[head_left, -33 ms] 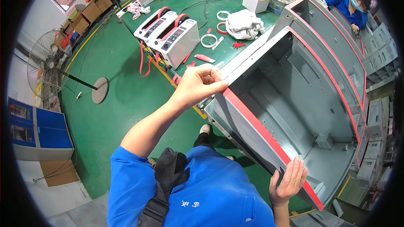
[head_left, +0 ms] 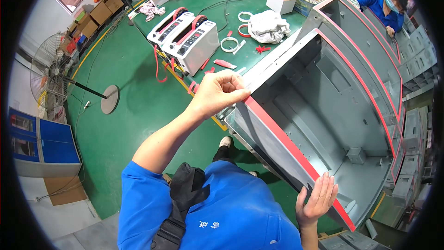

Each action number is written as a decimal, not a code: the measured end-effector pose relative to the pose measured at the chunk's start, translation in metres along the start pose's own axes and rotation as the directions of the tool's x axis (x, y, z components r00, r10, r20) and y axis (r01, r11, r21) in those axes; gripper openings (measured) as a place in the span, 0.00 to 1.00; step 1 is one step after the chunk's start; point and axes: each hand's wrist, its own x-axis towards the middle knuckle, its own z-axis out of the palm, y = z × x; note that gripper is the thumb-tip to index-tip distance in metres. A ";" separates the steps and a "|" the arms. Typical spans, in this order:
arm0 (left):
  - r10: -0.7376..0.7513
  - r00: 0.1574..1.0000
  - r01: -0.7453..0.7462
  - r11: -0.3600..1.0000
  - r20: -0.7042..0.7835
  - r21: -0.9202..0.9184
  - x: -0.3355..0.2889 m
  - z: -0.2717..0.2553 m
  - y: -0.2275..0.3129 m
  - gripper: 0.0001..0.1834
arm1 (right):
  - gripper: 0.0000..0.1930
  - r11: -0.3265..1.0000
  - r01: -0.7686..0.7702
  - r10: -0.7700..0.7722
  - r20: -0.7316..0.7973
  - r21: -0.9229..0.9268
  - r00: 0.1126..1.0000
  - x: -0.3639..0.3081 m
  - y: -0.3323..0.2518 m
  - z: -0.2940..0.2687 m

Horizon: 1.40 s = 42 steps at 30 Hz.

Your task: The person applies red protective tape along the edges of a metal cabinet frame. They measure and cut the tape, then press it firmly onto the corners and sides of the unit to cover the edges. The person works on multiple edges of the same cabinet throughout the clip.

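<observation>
A grey metal cabinet (head_left: 323,104), its inside in view, lies in front of me to the right. Along its near edge runs a strip of red tape (head_left: 283,140). My left hand (head_left: 221,90) pinches the tape's far end at the cabinet's corner, thumb against index finger. Lower down, my right hand (head_left: 317,200) lies over the same edge with its fingers stretched out, touching the tape and gripping nothing. The palm side is hidden.
Two white tape dispensers (head_left: 196,46) stand on the green table beyond my left hand. Tape rolls (head_left: 229,45) and a crumpled white cloth (head_left: 268,27) lie near them. More red-edged cabinets (head_left: 354,32) stand behind; a co-worker (head_left: 373,5) leans there. A fan (head_left: 55,70) stands left.
</observation>
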 end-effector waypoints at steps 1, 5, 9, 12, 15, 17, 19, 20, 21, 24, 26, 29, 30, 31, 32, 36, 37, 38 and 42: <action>0.012 1.000 -0.012 1.000 -0.008 0.019 -0.001 0.000 -0.002 0.08 | 0.22 1.000 -0.004 0.004 -0.001 -0.013 1.000 0.001 0.000 0.000; -0.004 0.999 0.008 0.992 -0.033 0.128 0.001 -0.003 -0.008 0.07 | 0.18 0.999 -0.015 0.015 -0.007 -0.034 1.000 0.005 -0.004 -0.001; 0.081 0.996 -0.069 0.978 -0.048 0.198 0.003 -0.002 -0.005 0.15 | 0.19 0.999 -0.032 0.032 -0.012 -0.040 0.999 0.004 -0.008 0.000; 0.112 0.994 -0.107 0.976 -0.015 0.192 0.007 -0.010 -0.015 0.21 | 0.21 0.998 -0.062 0.062 0.009 -0.019 0.998 0.006 -0.010 0.001; -0.045 0.999 0.046 0.989 0.011 -0.140 0.013 -0.019 -0.022 0.16 | 0.26 0.984 -0.178 0.178 -0.002 -0.029 0.984 0.011 -0.024 -0.001; -0.081 0.996 0.086 0.981 0.039 -0.176 0.024 -0.038 -0.041 0.13 | 0.28 0.961 -0.269 0.268 -0.014 -0.061 0.963 0.022 -0.041 0.002; -0.101 0.991 0.112 0.984 0.083 -0.138 0.030 -0.060 -0.052 0.12 | 0.29 0.951 -0.305 0.304 -0.040 -0.040 0.952 0.045 -0.066 0.013; -0.096 0.990 0.109 0.987 0.108 -0.120 0.032 -0.070 -0.055 0.12 | 0.29 0.946 -0.323 0.321 -0.051 -0.027 0.946 0.059 -0.079 0.021; -0.094 0.988 0.108 0.988 0.125 -0.107 0.034 -0.081 -0.059 0.12 | 0.28 0.955 -0.297 0.296 -0.075 -0.005 0.952 0.077 -0.095 0.033; -0.026 0.966 0.032 0.999 0.256 -0.020 0.052 -0.096 -0.063 0.09 | 0.26 0.968 -0.246 0.251 -0.128 0.050 0.960 0.135 -0.141 0.053; -0.042 0.928 0.040 0.999 0.370 0.012 0.059 -0.090 -0.050 0.08 | 0.24 0.964 -0.244 0.259 -0.156 0.107 0.953 0.164 -0.163 0.064; 0.109 0.880 -0.145 0.988 0.463 0.043 0.070 -0.071 -0.032 0.08 | 0.25 0.961 -0.210 0.242 -0.177 0.179 0.954 0.182 -0.179 0.075; 0.184 0.851 -0.227 0.974 0.491 0.028 0.072 -0.063 -0.031 0.08 | 0.25 0.971 -0.188 0.213 -0.179 0.147 0.960 0.183 -0.180 0.078; 0.313 0.810 -0.378 0.925 0.495 0.033 0.075 -0.056 -0.031 0.09 | 0.25 0.963 -0.203 0.243 -0.248 0.176 0.938 0.183 -0.178 0.068; 0.435 0.755 -0.513 0.858 0.491 0.030 0.083 -0.049 -0.034 0.09 | 0.25 0.955 -0.210 0.268 -0.311 0.208 0.912 0.179 -0.175 0.061; 0.645 0.397 -0.810 0.581 0.653 -0.082 0.096 -0.018 -0.014 0.11 | 0.27 0.881 -0.473 0.459 -0.204 -0.020 0.864 0.111 -0.136 0.046; 0.656 0.363 -0.848 0.527 0.662 -0.057 0.103 -0.010 -0.010 0.11 | 0.29 0.864 -0.495 0.470 -0.207 -0.089 0.858 0.087 -0.123 0.041; 0.724 0.237 -0.908 0.403 0.648 -0.118 0.115 -0.001 -0.008 0.12 | 0.28 0.834 -0.546 0.519 -0.222 -0.080 0.825 0.066 -0.107 0.031; 0.552 0.247 -0.737 0.641 0.797 -0.216 0.124 0.034 0.000 0.15 | 0.27 0.559 -0.792 0.677 -0.417 -0.245 0.607 -0.033 -0.017 -0.002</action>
